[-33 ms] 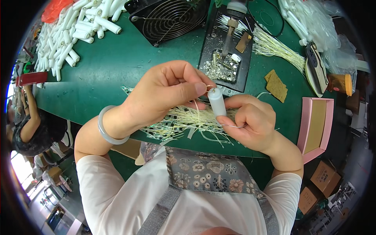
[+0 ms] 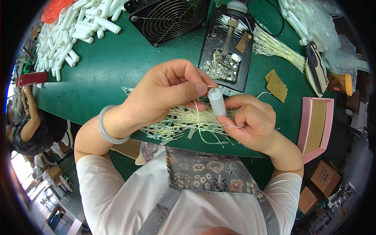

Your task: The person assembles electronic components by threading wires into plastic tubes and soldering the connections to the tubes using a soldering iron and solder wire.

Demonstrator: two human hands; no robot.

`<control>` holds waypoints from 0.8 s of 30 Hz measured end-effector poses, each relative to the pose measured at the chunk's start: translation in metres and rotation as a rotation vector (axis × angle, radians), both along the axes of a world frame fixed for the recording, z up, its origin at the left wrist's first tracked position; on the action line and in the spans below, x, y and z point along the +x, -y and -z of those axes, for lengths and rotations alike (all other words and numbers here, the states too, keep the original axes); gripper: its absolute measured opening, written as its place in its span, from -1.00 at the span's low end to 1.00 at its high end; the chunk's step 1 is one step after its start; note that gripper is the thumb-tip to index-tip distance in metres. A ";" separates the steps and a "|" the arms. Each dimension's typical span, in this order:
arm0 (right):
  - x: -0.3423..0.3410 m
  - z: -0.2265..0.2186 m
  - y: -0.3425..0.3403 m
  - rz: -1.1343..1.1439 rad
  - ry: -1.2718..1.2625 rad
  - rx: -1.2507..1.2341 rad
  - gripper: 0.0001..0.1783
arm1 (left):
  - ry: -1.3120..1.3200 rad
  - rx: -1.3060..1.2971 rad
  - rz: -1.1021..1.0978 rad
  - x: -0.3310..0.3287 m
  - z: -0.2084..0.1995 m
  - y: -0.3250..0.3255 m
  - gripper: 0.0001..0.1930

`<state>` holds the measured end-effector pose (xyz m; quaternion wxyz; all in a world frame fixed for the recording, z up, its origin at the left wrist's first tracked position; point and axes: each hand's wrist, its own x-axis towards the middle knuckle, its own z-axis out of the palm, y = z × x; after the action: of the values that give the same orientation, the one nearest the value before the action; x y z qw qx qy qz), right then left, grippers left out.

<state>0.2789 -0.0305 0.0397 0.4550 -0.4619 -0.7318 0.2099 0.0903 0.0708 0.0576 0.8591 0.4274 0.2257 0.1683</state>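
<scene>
My right hand is closed round a white cylindrical battery cell, held upright with its metal-dotted end up. A thin silvery wire passes by the thumb of that hand. My left hand pinches a thin pale wire between thumb and forefinger, right beside the cell's top. The wire's tip reaches toward that end; whether it touches is too small to tell. Its loose length hangs down and curves to the right. Beneath both hands lies a heap of pale wires with small green circuit boards.
A soldering iron points down into a black tray of solder bits. Many white cells are piled far left, beside a black fan. To the right lie a wire bundle, a brown sponge and a pink box.
The hanging end of the pale wire has swung slightly lower and to the right. My left hand has shifted very little; the cell stays in place.
</scene>
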 end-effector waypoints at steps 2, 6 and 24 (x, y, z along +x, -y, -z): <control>-0.001 -0.001 0.001 0.005 -0.002 -0.008 -0.62 | 0.008 -0.018 -0.018 0.004 0.000 0.002 -0.95; -0.002 -0.003 0.002 0.024 0.017 -0.015 -0.63 | -0.006 -0.046 -0.031 0.007 -0.002 0.003 -0.96; 0.000 -0.003 0.003 0.010 0.036 -0.065 -0.59 | 0.050 -0.261 0.047 0.013 0.005 -0.003 -0.94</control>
<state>0.2788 -0.0334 0.0429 0.4275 -0.4838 -0.7304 0.2231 0.1028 0.0739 0.0525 0.9166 0.3126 0.2139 0.1277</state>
